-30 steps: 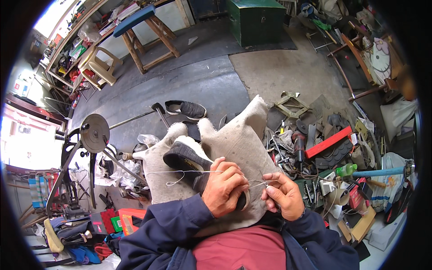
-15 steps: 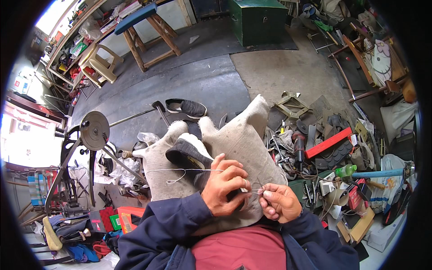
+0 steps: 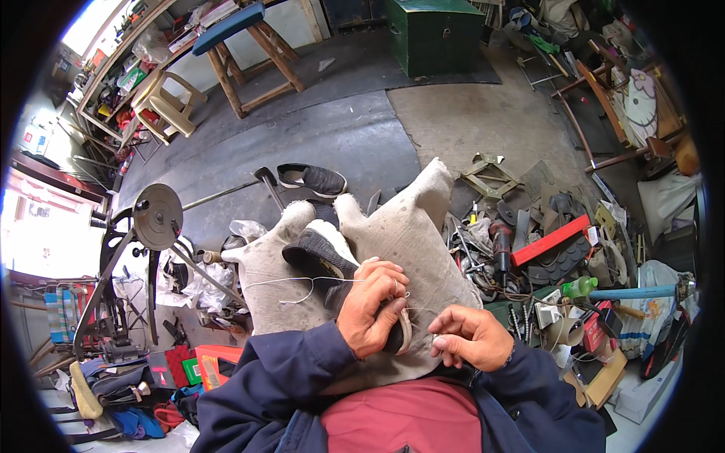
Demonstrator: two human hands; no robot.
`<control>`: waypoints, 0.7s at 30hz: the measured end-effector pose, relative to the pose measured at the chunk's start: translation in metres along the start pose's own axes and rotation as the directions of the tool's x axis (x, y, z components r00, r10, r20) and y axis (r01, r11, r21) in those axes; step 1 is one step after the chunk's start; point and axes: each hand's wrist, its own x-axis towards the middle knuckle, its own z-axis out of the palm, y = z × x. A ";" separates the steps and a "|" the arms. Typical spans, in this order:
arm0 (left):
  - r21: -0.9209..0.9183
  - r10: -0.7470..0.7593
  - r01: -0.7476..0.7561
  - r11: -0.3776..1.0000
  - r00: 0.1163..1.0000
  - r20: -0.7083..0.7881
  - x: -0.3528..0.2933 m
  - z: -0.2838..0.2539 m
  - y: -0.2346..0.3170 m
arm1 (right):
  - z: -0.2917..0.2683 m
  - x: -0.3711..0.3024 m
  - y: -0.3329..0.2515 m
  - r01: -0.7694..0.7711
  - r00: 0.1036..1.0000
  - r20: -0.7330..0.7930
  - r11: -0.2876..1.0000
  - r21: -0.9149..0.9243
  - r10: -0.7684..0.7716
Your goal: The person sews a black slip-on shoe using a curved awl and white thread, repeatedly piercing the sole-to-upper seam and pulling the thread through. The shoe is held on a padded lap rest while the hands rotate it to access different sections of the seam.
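Across the pale cloth (image 3: 411, 238) over my lap lies a black shoe (image 3: 313, 255) with a white sole edge. My left hand (image 3: 371, 306) is closed round a dark shoe part with a pale rim (image 3: 405, 331); whether it belongs to the same shoe is hidden by the hand. White thread (image 3: 302, 281) trails left from my left hand, with its loose end curling over the shoe. To the right, my right hand (image 3: 474, 337) is pinched, thumb against fingers, on a fine strand that runs toward the left hand. A second black shoe (image 3: 313, 180) rests on the floor just ahead.
A hand-cranked machine with a round wheel (image 3: 157, 217) stands at the left. Tools, scraps and a red bar (image 3: 551, 240) crowd the right side. Farther off are a green chest (image 3: 434, 38), a blue-topped wooden stool (image 3: 230, 29) and a beige plastic stool (image 3: 170, 106).
My right hand has moved slightly right and away from the left. The left fingers have shifted, uncovering more of the pale rim. The trailing thread's loop has opened into a curve.
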 end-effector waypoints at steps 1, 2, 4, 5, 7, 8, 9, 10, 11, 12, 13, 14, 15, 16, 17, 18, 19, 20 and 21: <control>-0.006 0.004 -0.004 1.000 1.000 0.000 0.000 0.000 0.000 | 0.003 0.001 0.000 0.011 1.000 0.014 1.000 0.010 -0.011; -0.012 0.005 -0.005 1.000 1.000 -0.001 0.000 0.000 0.000 | 0.007 0.003 0.001 0.026 1.000 -0.001 0.999 0.020 -0.026; -0.024 0.007 -0.007 1.000 1.000 -0.005 -0.001 -0.001 0.000 | 0.011 0.008 0.001 -0.002 0.999 -0.052 1.000 -0.007 0.002; -0.032 0.007 -0.007 0.999 1.000 -0.007 -0.001 -0.001 0.000 | 0.013 0.010 0.000 -0.042 0.996 -0.083 0.998 -0.036 0.038; -0.034 0.009 -0.009 0.999 1.000 -0.008 -0.001 -0.002 -0.001 | 0.014 0.012 0.000 -0.026 0.995 -0.092 0.999 -0.028 0.024; -0.029 0.010 -0.010 1.000 1.000 -0.006 -0.001 -0.002 -0.001 | 0.014 0.012 0.002 -0.027 0.994 -0.102 0.999 -0.031 0.024; -0.026 0.012 -0.012 1.000 1.000 -0.002 -0.002 -0.002 -0.001 | 0.015 0.013 0.003 -0.079 0.988 -0.135 0.995 -0.055 0.071; -0.030 0.013 -0.013 0.999 1.000 -0.003 -0.001 -0.001 -0.002 | 0.016 0.013 0.007 -0.002 0.991 -0.137 0.999 -0.050 -0.005; -0.033 0.015 -0.015 0.999 1.000 -0.004 -0.001 -0.001 -0.002 | 0.017 0.015 0.011 0.027 0.987 -0.158 0.997 -0.068 -0.037; -0.036 0.019 -0.019 0.999 1.000 -0.011 -0.001 -0.001 -0.002 | 0.018 0.016 0.014 0.129 0.979 -0.146 0.988 -0.079 -0.140; -0.040 0.016 -0.017 0.999 1.000 -0.016 -0.001 0.000 -0.003 | 0.016 0.016 0.018 0.119 0.980 -0.153 0.992 -0.050 -0.125; -0.044 0.014 -0.015 0.999 1.000 -0.025 -0.001 0.000 -0.003 | 0.011 0.016 0.019 0.181 0.975 -0.131 0.983 -0.010 -0.181; -0.049 0.013 -0.015 0.999 0.999 -0.038 -0.002 0.000 -0.003 | 0.007 0.017 0.020 0.267 0.959 -0.102 0.963 0.028 -0.263; -0.049 0.011 -0.013 0.999 0.999 -0.039 -0.002 0.000 -0.003 | -0.004 0.015 0.018 0.385 0.918 -0.172 0.908 0.169 -0.357; -0.053 0.009 -0.011 0.999 0.999 -0.042 -0.002 0.000 -0.003 | -0.008 0.020 0.017 0.586 0.808 -0.296 0.639 0.498 -0.510; -0.058 0.007 -0.009 0.998 0.999 -0.044 -0.003 0.000 -0.004 | -0.018 0.018 0.013 0.571 0.821 -0.488 0.456 0.683 -0.298; -0.060 0.005 -0.008 0.998 0.999 -0.045 -0.003 0.000 -0.004 | -0.028 0.020 0.007 0.676 0.734 -0.625 0.376 0.634 -0.266; -0.062 0.010 -0.012 0.998 0.999 -0.046 -0.003 0.000 -0.004 | -0.032 0.020 0.004 0.696 0.705 -0.669 0.409 0.591 -0.233; -0.066 0.010 -0.013 0.998 0.999 -0.048 -0.003 0.000 -0.004 | -0.031 0.020 0.001 0.725 0.639 -0.761 0.418 0.547 -0.113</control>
